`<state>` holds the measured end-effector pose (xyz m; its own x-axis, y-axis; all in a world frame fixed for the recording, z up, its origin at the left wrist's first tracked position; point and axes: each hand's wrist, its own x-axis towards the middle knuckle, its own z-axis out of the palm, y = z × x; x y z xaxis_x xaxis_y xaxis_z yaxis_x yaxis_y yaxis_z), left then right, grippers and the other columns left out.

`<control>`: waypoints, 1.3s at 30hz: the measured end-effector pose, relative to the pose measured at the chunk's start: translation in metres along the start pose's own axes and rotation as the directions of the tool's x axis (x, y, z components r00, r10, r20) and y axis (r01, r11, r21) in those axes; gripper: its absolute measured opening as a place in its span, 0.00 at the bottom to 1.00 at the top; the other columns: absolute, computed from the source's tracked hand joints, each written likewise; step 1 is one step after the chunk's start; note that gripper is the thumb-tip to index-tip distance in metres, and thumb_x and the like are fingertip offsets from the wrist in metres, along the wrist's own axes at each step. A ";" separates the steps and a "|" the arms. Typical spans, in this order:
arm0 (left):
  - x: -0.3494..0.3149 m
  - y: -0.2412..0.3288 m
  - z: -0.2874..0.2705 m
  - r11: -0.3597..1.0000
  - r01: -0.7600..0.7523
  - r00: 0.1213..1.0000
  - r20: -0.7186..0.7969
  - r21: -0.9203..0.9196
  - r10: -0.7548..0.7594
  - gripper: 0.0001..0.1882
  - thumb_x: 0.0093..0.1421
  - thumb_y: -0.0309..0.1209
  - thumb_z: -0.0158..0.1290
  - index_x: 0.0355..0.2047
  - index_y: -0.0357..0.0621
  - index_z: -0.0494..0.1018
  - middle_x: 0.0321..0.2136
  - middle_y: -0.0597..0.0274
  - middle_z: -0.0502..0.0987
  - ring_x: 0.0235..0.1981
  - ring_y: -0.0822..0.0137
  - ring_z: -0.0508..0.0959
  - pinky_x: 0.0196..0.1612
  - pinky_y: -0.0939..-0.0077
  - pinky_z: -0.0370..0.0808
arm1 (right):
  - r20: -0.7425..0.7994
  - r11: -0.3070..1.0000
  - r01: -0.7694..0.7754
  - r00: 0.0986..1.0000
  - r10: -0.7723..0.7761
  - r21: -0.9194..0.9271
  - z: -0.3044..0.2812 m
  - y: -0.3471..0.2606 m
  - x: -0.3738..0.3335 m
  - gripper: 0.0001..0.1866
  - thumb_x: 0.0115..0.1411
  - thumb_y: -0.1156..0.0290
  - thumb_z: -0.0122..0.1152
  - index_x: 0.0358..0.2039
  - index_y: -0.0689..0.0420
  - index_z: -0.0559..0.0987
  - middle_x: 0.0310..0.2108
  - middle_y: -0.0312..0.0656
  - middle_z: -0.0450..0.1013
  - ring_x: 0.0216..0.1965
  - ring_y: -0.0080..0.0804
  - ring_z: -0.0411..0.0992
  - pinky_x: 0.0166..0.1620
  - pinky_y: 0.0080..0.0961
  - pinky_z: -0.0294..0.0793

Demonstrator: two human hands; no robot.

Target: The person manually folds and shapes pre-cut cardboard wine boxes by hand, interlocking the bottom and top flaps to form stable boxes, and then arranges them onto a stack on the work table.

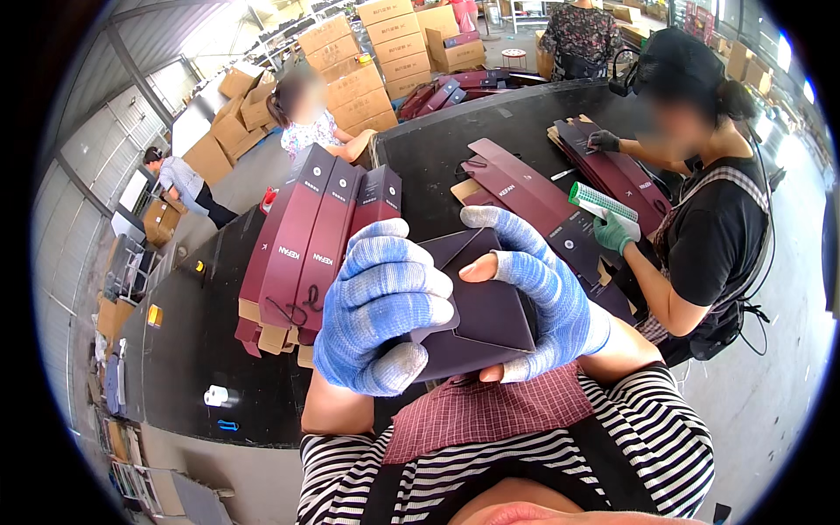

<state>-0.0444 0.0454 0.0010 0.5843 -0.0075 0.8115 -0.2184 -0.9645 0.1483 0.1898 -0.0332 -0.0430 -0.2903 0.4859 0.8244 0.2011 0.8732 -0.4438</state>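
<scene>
Close in front of me, both hands hold a dark purple cardboard box (486, 328), its folded end flaps turned up toward me. My left hand (378, 302), in a blue knit glove with grey fingertips, presses its curled fingers on the box's left side and flaps. On the opposite side, my right hand (551, 293) grips the box, its bare thumb and another bare fingertip showing through the matching glove. The lower part of the box is hidden behind my hands.
Several long maroon boxes (302, 249) stand together left of my hands on the black table (188, 350). More flat maroon boxes (516, 188) lie to the right, where a co-worker (722, 227) holds a green-and-white roll (604, 203). A white roll (216, 396) sits near the table's left edge.
</scene>
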 end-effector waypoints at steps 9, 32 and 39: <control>0.009 -0.002 0.001 0.999 -0.015 0.999 0.032 0.040 0.014 0.13 0.54 0.40 0.54 0.31 0.47 0.82 0.34 0.61 0.82 0.39 0.58 0.78 0.68 0.45 0.62 | -0.017 0.998 0.020 1.000 -0.019 0.058 -0.001 0.006 -0.001 0.41 0.41 0.50 0.87 0.51 0.55 0.78 0.68 0.66 0.57 0.63 0.61 0.69 0.62 0.45 0.71; -0.023 -0.010 0.001 0.999 0.027 1.000 0.000 0.031 -0.027 0.27 0.69 0.50 0.44 0.41 0.43 0.85 0.42 0.56 0.85 0.51 0.55 0.81 0.73 0.47 0.54 | -0.079 0.995 0.013 0.997 -0.006 0.094 0.004 0.020 -0.002 0.40 0.41 0.50 0.86 0.50 0.58 0.79 0.67 0.67 0.60 0.70 0.61 0.60 0.64 0.44 0.67; -0.022 -0.021 0.030 0.999 0.020 0.996 -0.090 0.049 -0.015 0.44 0.57 0.54 0.63 0.66 0.38 0.67 0.67 0.39 0.65 0.72 0.39 0.59 0.74 0.42 0.48 | -0.095 0.822 -0.241 0.938 0.335 0.515 0.030 0.028 -0.035 0.76 0.48 0.51 0.84 0.78 0.58 0.33 0.75 0.53 0.50 0.74 0.43 0.54 0.71 0.43 0.55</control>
<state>-0.0290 0.0578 -0.0370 0.5152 0.0311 0.8565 -0.1677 -0.9764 0.1364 0.1778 -0.0246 -0.0944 -0.1162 0.7442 0.6577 -0.2464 0.6199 -0.7450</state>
